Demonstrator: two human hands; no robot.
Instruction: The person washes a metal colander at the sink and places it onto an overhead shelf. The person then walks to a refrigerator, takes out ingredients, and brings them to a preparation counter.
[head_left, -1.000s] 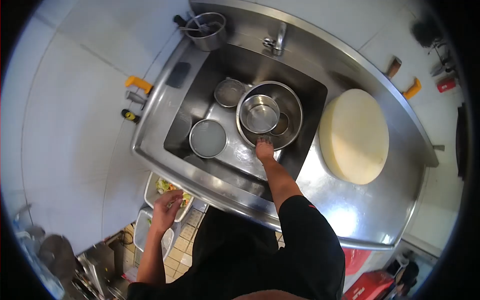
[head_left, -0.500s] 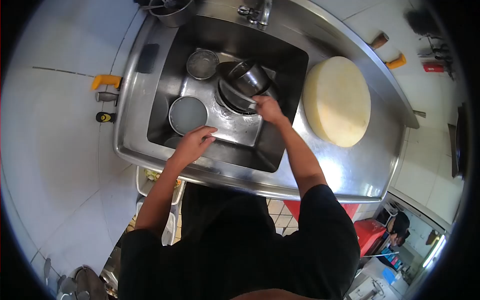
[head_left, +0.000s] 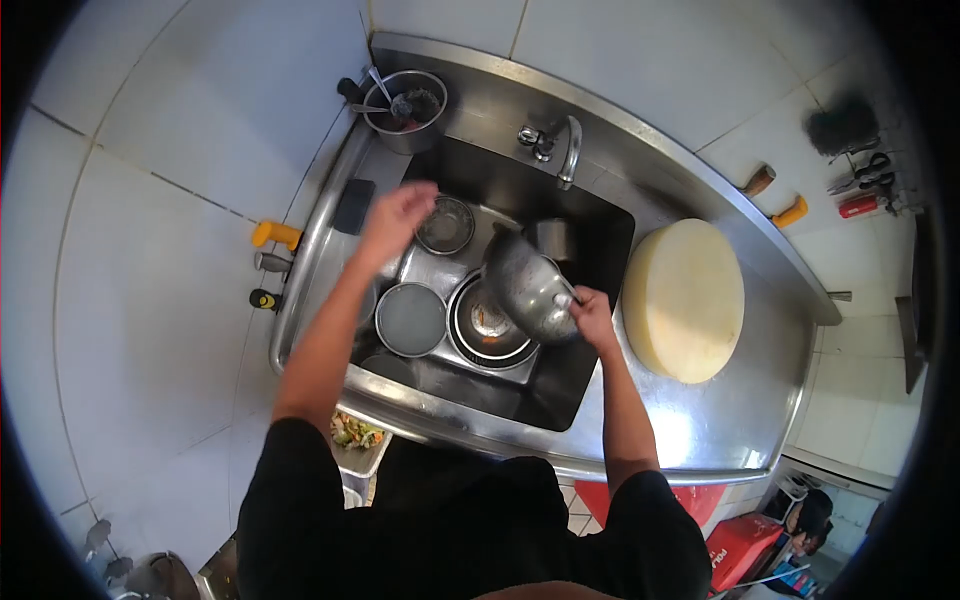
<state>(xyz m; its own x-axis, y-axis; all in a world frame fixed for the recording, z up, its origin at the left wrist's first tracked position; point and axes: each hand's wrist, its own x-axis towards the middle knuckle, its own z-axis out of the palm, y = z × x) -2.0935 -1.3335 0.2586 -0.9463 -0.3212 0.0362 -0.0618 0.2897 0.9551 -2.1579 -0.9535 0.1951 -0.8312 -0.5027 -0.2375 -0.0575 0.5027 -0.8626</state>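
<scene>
My right hand [head_left: 594, 315] grips a tilted metal bowl [head_left: 528, 288] by its edge and holds it over the right part of the sink [head_left: 465, 400], its rounded underside towards me. My left hand [head_left: 402, 215] is raised over the sink's left side, slightly blurred, fingers loosely bent and nothing visible in them. Close by it, a round metal container [head_left: 445, 226] stands in the sink. Below that is a round container of cloudy water [head_left: 411, 320]. Partly under the held bowl sits another metal bowl [head_left: 485, 325] with orange scraps inside. Behind the held bowl is a metal pot [head_left: 553, 240].
A large pale round block [head_left: 685, 300] stands on the steel counter to the right. A faucet [head_left: 570, 155] rises behind the sink. At the back left are a pot of utensils [head_left: 408, 110] and a dark sponge-like block [head_left: 354, 206]. A bin of food scraps [head_left: 357, 440] is below the front edge.
My right hand has lifted and tipped the bowl, uncovering the bowl beneath; the pot that was in it now sits behind. My left hand has moved up and away from the cloudy water. The view has shifted.
</scene>
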